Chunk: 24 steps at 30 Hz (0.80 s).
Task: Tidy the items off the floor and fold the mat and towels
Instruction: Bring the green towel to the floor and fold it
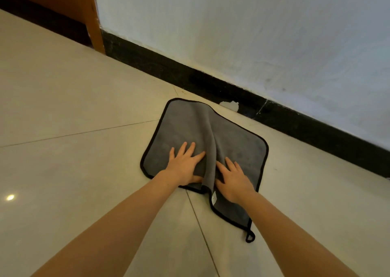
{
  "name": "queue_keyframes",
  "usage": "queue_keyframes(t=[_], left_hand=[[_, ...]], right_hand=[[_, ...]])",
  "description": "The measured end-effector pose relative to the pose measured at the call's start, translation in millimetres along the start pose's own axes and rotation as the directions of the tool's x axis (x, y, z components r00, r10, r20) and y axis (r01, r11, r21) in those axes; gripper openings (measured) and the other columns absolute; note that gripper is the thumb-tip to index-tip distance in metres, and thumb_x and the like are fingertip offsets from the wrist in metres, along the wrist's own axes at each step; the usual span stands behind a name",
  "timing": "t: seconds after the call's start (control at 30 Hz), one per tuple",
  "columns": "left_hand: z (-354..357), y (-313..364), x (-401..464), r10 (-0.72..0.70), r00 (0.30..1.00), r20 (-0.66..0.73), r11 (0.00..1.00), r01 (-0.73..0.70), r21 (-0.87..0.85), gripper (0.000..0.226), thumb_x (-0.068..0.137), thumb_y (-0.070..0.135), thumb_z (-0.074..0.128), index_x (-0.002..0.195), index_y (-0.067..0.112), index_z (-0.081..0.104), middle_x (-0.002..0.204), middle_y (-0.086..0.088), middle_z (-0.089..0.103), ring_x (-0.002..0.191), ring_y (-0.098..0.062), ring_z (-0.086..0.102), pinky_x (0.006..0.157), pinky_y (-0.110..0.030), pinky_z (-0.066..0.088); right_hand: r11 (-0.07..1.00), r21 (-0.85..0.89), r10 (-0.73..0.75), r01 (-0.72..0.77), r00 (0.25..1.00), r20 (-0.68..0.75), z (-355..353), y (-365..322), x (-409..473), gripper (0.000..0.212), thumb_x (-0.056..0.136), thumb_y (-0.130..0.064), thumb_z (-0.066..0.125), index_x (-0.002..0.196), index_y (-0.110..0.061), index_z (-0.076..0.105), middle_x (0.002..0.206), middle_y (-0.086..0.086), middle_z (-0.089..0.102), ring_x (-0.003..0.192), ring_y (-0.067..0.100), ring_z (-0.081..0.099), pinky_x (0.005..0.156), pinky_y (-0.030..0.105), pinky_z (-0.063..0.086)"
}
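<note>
On the grey towel, left hand and right hand press flat.

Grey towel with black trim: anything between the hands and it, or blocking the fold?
Nothing visible. The left hand and right hand already lie flat on the grey black-trimmed towel, either side of a raised crease. Only bare tile floor surrounds it.

A home interior is suggested by the tiled floor, black skirting, painted wall and wooden door frame.
</note>
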State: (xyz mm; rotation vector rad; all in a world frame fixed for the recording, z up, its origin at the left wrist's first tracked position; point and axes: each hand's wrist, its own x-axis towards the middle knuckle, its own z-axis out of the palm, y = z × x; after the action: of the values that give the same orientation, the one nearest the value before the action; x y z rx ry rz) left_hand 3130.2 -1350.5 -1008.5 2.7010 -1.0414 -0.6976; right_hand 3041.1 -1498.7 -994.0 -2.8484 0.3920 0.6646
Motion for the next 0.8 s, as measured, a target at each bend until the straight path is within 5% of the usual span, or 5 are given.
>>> queue_keyframes(t=[0.4, 0.53, 0.67, 0.8], left_hand=[[37.2, 71.8, -29.1, 0.148, 0.986, 0.079, 0.984, -0.155, 0.089, 0.083, 0.088, 0.053, 0.050, 0.149, 0.031, -0.003, 0.157, -0.004, -0.017, 0.142, -0.027, -0.018, 0.114, -0.054, -0.007], [50.8, 52.9, -64.0, 0.210, 0.976, 0.062, 0.968, -0.216, 0.126, 0.083, 0.088, 0.057, 0.046, 0.148, 0.033, -0.006, 0.156, 0.001, -0.020, 0.142, -0.022, -0.021, 0.113, -0.048, -0.010], [56.1, 11.8, -103.9, 0.214, 0.973, 0.082, 0.954, -0.227, 0.198, 0.093, 0.064, 0.083, 0.022, 0.139, 0.044, -0.018, 0.154, 0.005, -0.024, 0.137, -0.017, -0.029, 0.110, -0.038, -0.015], [55.3, -30.6, -150.4, 0.179, 0.978, 0.110, 0.959, -0.198, 0.203, 0.081, 0.079, 0.075, 0.027, 0.139, 0.045, -0.019, 0.148, 0.011, -0.034, 0.135, -0.016, -0.033, 0.106, -0.034, -0.020]], right_hand=[[0.998, -0.020, 0.056, -0.056, 0.998, 0.002, 33.8, 52.9, -86.6, 0.061, 0.097, -0.052, 0.028, 0.149, -0.038, -0.001, 0.158, 0.005, -0.011, 0.144, 0.033, -0.008, 0.116, 0.049, 0.014], [1.000, -0.016, 0.011, -0.011, 1.000, 0.019, 53.7, 31.2, -115.8, 0.064, 0.091, -0.062, 0.015, 0.148, -0.040, -0.005, 0.157, 0.006, -0.018, 0.143, 0.035, -0.016, 0.115, 0.052, 0.003], [0.994, 0.008, -0.112, 0.112, 0.992, 0.049, 69.3, 2.6, -137.5, 0.091, 0.056, -0.067, -0.008, 0.145, -0.046, -0.010, 0.154, 0.004, -0.027, 0.139, 0.031, -0.026, 0.114, 0.053, -0.005], [0.975, -0.003, -0.220, 0.222, 0.969, 0.113, 77.3, -30.2, -146.5, 0.075, 0.073, -0.068, 0.006, 0.144, -0.048, -0.009, 0.144, 0.000, -0.037, 0.139, 0.029, -0.027, 0.112, 0.052, -0.010]])
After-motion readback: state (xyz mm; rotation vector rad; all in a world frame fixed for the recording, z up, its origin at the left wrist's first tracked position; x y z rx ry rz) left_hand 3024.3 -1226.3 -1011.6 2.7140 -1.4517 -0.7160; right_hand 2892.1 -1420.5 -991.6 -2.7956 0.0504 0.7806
